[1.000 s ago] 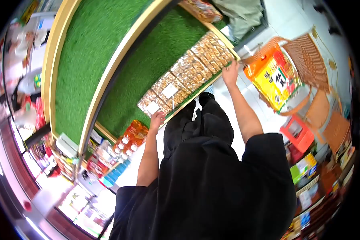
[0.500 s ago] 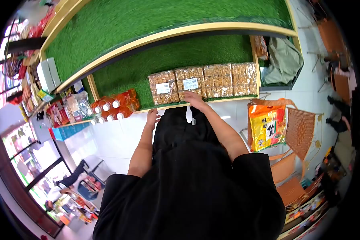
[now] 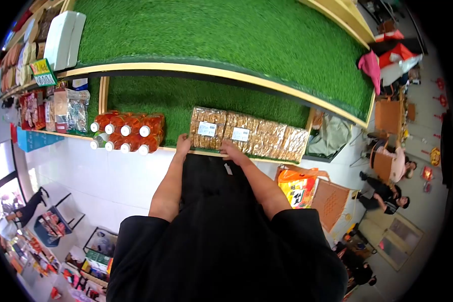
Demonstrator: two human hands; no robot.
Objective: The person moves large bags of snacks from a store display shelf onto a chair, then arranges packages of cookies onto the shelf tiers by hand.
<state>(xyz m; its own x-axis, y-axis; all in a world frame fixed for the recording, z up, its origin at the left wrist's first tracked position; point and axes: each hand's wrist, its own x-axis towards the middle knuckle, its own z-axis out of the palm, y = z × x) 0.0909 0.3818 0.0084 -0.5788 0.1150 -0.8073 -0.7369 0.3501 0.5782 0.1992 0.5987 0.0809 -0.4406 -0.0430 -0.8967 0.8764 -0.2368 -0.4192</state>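
Several clear packs of brown nutty snacks (image 3: 269, 139) stand in a row on the green turf of the lower shelf (image 3: 186, 95). Two packs carry white labels. My left hand (image 3: 183, 144) is at the left end of the row, beside the leftmost pack (image 3: 206, 132), by the wooden front edge; its finger closure is too small to tell. My right hand (image 3: 231, 150) touches the lower front of the second pack (image 3: 240, 135), its fingers bent. Whether either hand grips a pack cannot be made out.
Orange bottles (image 3: 131, 132) with white caps stand left of the packs, and bagged goods (image 3: 70, 108) lie farther left. Above is a turf-covered upper shelf (image 3: 211, 35). An orange and yellow bag (image 3: 297, 189) is on a chair at right. Other people (image 3: 385, 196) are at far right.
The view has turned and shifted. My right hand has moved from the row's far right end to the second pack. My left hand stays near the left end. The packs remain in their row.
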